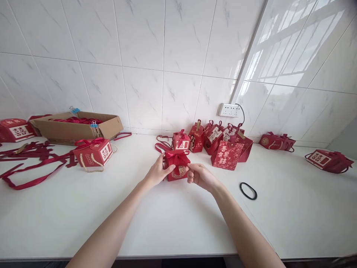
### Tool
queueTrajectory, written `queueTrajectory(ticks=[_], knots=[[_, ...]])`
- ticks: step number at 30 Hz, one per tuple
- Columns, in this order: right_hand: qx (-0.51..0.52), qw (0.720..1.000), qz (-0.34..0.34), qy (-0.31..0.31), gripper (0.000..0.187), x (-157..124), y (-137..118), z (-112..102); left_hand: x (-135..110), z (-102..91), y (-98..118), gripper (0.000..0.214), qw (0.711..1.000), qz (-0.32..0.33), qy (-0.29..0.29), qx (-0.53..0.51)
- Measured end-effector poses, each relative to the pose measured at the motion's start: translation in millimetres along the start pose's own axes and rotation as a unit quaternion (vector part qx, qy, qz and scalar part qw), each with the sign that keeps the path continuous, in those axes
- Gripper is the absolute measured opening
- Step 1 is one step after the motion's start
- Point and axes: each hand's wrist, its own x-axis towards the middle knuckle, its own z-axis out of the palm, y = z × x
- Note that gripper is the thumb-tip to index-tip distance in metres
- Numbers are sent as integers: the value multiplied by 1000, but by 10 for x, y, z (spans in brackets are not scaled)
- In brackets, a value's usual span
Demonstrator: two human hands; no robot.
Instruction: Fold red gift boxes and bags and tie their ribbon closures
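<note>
A small red gift box point(176, 168) with a red ribbon bow on top stands on the white counter point(173, 223) in the middle. My left hand point(157, 171) pinches the ribbon at the box's left side. My right hand point(199, 175) pinches the ribbon at its right side. Both hands have their fingers closed on the ribbon. A loose ribbon loop point(160, 147) trails behind the box to the left.
Several finished red gift boxes point(214, 143) cluster behind, more lie far right point(325, 160). A red box with rope handle point(95, 152) sits left, by loose ribbons point(30, 163) and a cardboard box point(78, 126). A black ring point(248, 190) lies right. A wall socket point(228, 110) is behind.
</note>
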Motion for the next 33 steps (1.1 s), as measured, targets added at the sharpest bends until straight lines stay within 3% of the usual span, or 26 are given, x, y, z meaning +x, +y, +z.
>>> queueTrajectory(ticks=[4,7,11,17,21,27,33], knots=[[37,999,-35,0,26,-9,-35,-55,3,1,-21,70,1000,3,-1,-4],[-66,998,7,-4,26,-14,-30,-48,2,2,-19,70,1000,4,-4,-11],[-206,976,71,3,22,11,22,-30,12,5,-22,68,1000,8,-1,-12],[-257,964,54,40,18,76,71,-80,23,1,-29,70,1000,7,-6,-3],[-245,968,46,17,21,28,5,-98,8,-7,5,69,1000,6,-6,-1],[-100,993,15,-54,33,-60,-88,-87,-2,-14,44,65,1000,15,-6,10],[-160,986,42,-32,35,-32,-55,-109,5,-5,14,66,1000,8,-9,-6]])
